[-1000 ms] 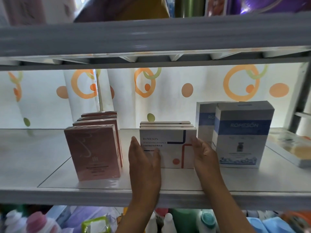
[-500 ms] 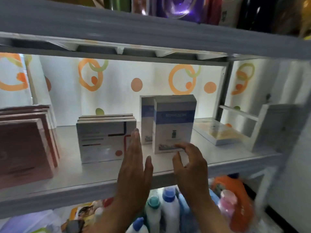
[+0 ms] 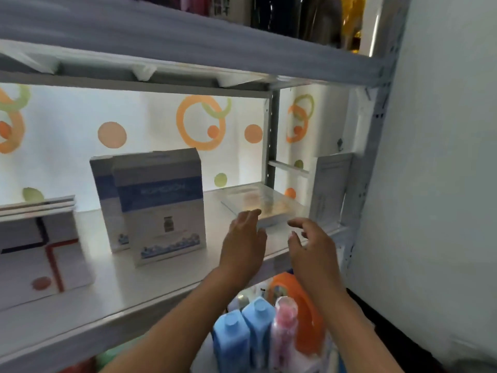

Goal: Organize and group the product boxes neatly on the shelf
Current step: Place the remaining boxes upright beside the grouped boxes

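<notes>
Grey metal shelf w/ pale board (image 3: 150, 286), patterned backdrop of orange & green circles (image 3: 200, 122) behind. Far left, partly cut off: white flat boxes w/ red & navy lines (image 3: 40, 254), standing in a row, front one facing out. Mid: two tall grey-and-blue upright cartons (image 3: 158, 205), one just behind & left of the other, touching or nearly so. Right of those, well apart: flat clear-wrapped box w/ yellowish print (image 3: 265, 201), lying down, skewed to shelf edge. Beyond it, against right post: pale thin upright card/box (image 3: 332, 189), print too blurred to read. Below shelf: blue, pink & orange plastic bottles (image 3: 269, 327).

Left hand (image 3: 243, 242) open, fingers straight, tips at near-left corner of flat box – touching or just short, can't tell (motion blur). Right hand (image 3: 313, 246) open too, fingers loosely curved, holding nothing, hovering near box's front-right corner.

Step in hand, prob.: take flat box from both sides. To do well: one hand per side edge, thumbs on top, grip firm since wrap looks slippery; lift rather than drag; mind upright card at right & tall cartons at left – easy to topple; then square it to shelf front, close to its neighbours, label out
</notes>
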{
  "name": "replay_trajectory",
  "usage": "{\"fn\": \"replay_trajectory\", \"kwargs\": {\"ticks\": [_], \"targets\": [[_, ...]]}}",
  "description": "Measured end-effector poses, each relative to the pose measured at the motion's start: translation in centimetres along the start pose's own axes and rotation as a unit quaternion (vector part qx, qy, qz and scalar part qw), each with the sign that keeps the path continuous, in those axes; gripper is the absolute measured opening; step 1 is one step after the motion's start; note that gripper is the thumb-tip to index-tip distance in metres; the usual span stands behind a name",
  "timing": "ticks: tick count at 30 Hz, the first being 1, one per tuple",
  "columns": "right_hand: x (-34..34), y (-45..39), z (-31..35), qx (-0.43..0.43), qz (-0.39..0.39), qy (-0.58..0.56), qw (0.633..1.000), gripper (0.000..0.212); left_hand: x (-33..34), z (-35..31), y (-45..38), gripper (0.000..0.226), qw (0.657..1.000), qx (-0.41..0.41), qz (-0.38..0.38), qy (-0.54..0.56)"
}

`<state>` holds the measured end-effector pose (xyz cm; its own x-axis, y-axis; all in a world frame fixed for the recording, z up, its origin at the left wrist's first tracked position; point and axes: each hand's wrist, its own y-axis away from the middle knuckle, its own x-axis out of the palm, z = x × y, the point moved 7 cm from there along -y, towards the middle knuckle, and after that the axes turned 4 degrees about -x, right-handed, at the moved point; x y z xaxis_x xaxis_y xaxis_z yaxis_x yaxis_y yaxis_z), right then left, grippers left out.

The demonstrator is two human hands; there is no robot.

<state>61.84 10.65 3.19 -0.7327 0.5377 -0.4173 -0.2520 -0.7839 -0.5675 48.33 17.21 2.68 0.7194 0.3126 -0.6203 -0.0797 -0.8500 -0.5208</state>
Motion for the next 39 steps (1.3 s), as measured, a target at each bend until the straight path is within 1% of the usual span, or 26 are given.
{"fn": "replay_trajectory", "kwargs": {"ticks": [2, 4, 6, 7, 8, 9, 11, 12, 14, 16, 19, 21, 24, 26, 28, 31, 34, 36, 39], "targets": [[0.3, -1.1, 0.4, -0.018, 0.029, 0.004, 0.999, 0.027, 2.0, 0.4, -1.8, 0.053, 0.997, 0.014, 0.038, -0.058], [0.1, -2.1, 0.6, -0.025, 0.036, -0.008, 0.999, 0.028, 3.9, 1.5, -3.6, 0.062, 0.985, 0.025, 0.09, -0.146], [-0.2, -2.8, 0.6, -0.029, 0.041, -0.018, 0.999, 0.028, 5.4, 2.4, -4.4, 0.057, 0.968, 0.037, 0.127, -0.215], [-0.3, -3.0, 0.5, -0.03, 0.048, -0.019, 0.998, 0.028, 5.7, 2.7, -4.6, 0.053, 0.969, 0.036, 0.125, -0.211], [-0.3, -3.1, 0.2, -0.026, 0.056, -0.019, 0.998, 0.026, 5.7, 2.9, -4.6, 0.047, 0.978, 0.023, 0.112, -0.176], [-0.2, -2.9, -0.3, -0.014, 0.065, -0.019, 0.998, 0.024, 5.3, 3.1, -4.5, 0.04, 0.987, 0.004, 0.087, -0.136], [0.2, -2.3, -1.3, 0.017, 0.069, -0.026, 0.997, 0.018, 4.3, 2.8, -4.3, 0.031, 0.993, -0.006, 0.038, -0.115], [0.4, -1.8, -1.7, 0.029, 0.066, -0.033, 0.997, 0.017, 3.6, 2.5, -4.0, 0.029, 0.993, -0.011, 0.024, -0.112], [1.1, -1.1, -2.3, 0.039, 0.059, -0.037, 0.997, 0.018, 2.9, 2.0, -3.5, 0.028, 0.994, -0.023, 0.019, -0.108], [1.5, -0.6, -2.5, 0.046, 0.053, -0.025, 0.997, 0.018, 2.3, 1.8, -2.7, 0.027, 0.993, -0.033, 0.019, -0.111], [1.5, -0.2, -2.4, 0.057, 0.033, -0.007, 0.998, 0.019, 1.4, 1.8, -0.5, 0.026, 0.992, -0.045, 0.0, -0.12], [1.5, -0.3, -2.0, 0.063, 0.016, 0.007, 0.998, 0.022, 0.7, 1.9, 0.8, 0.025, 0.992, -0.051, -0.007, -0.116], [1.4, -0.5, -1.9, 0.09, -0.011, 0.054, 0.994, 0.035, -0.3, 1.8, 2.3, 0.018, 0.994, -0.048, -0.011, -0.101], [1.8, -0.6, -2.4, 0.138, 0.01, 0.062, 0.988, 0.043, -0.9, 1.2, 3.2, 0.013, 0.993, -0.029, -0.021, -0.108], [2.5, -0.8, -2.7, 0.179, 0.048, 0.03, 0.982, 0.046, -1.6, 0.7, 3.9, 0.01, 0.993, -0.01, -0.031, -0.117], [2.4, -0.9, -2.9, 0.212, 0.047, -0.035, 0.975, 0.046, -2.5, 0.5, 4.6, 0.01, 0.995, -0.003, -0.029, -0.096], [2.3, -0.3, -3.4, 0.216, 0.055, -0.064, 0.973, 0.031, -2.8, 0.6, 5.3, 0.022, 0.998, -0.007, -0.011, -0.057], [2.2, 0.6, -3.6, 0.215, 0.047, -0.094, 0.971, 0.024, -3.3, 0.8, 5.5, 0.025, 0.999, -0.03, -0.018, -0.008], [1.6, 2.1, -4.0, 0.229, 0.014, -0.171, 0.958, 0.015, -4.0, 0.8, 6.4, 0.014, 0.993, -0.083, -0.055, 0.067]]}}
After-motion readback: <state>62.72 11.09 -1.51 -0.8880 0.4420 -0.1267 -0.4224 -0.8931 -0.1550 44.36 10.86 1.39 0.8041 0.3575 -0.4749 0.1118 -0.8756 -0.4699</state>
